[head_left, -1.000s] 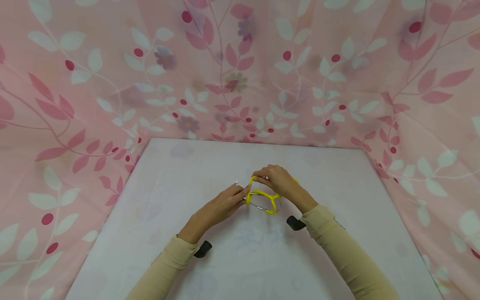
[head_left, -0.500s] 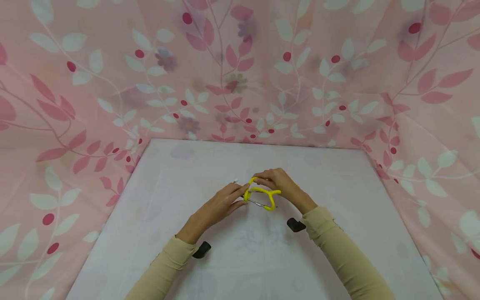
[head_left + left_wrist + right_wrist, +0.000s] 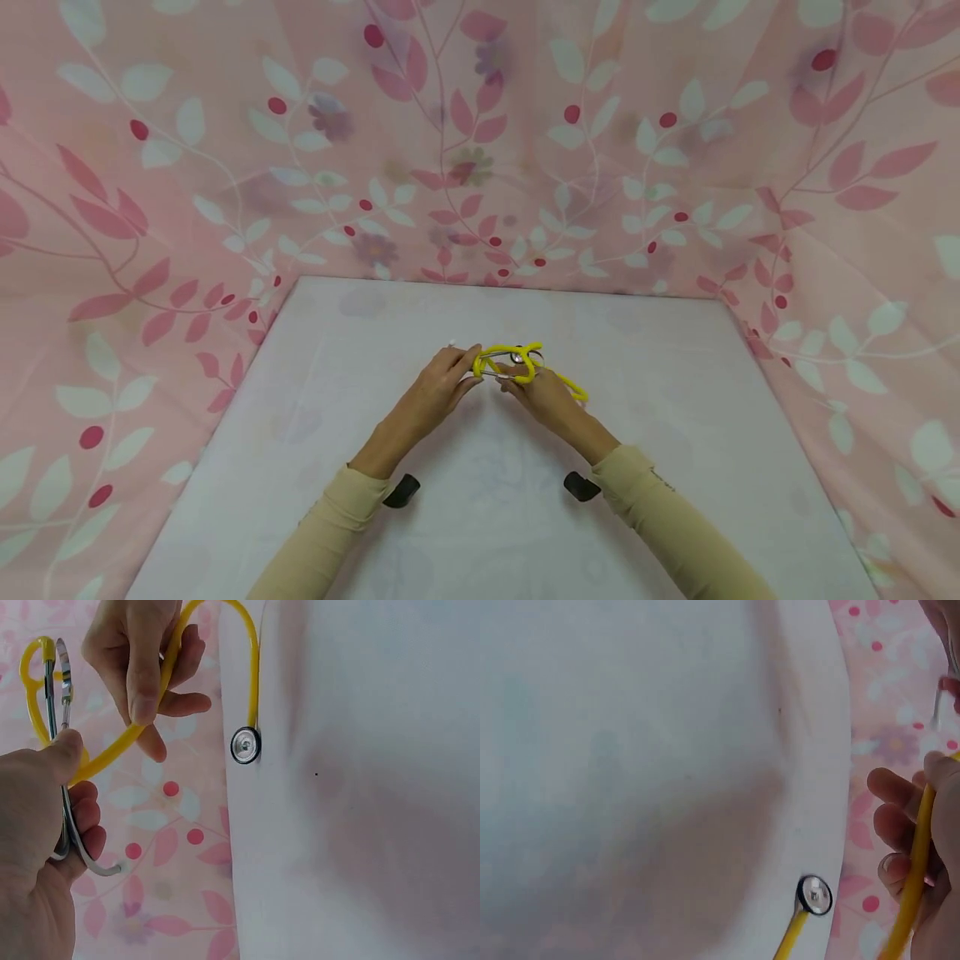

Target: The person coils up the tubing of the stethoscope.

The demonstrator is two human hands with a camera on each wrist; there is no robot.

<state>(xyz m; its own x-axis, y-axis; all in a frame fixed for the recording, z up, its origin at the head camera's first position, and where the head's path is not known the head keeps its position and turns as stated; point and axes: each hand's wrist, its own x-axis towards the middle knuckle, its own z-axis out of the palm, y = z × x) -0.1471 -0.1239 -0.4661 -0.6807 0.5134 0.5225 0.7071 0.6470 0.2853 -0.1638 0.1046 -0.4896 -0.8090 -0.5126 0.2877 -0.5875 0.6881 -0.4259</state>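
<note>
A stethoscope [image 3: 575,388] with yellow tubing and metal ear tubes is held above the table by both hands. My left hand [image 3: 435,387] pinches the folded ear tubes between thumb and fingers, with yellow tubing crossing there. One ear tip [image 3: 121,868] pokes out below that hand in the left wrist view. My right hand [image 3: 555,406] grips the yellow tubing a short way off, thumb along it, as the right wrist view shows. Beyond this hand the tubing arcs over and ends in the round chest piece [image 3: 245,745], hanging free.
The white-covered table [image 3: 480,517] spreads under both hands. Pink leaf-patterned cloth [image 3: 480,167] stands behind it and at both sides. Dark wrist-mounted pieces [image 3: 402,491] show beside the cuffs.
My right hand has come down from above the tubing to the near side of the yellow loop. My left hand has shifted slightly up and left, carrying the ear tubes along.
</note>
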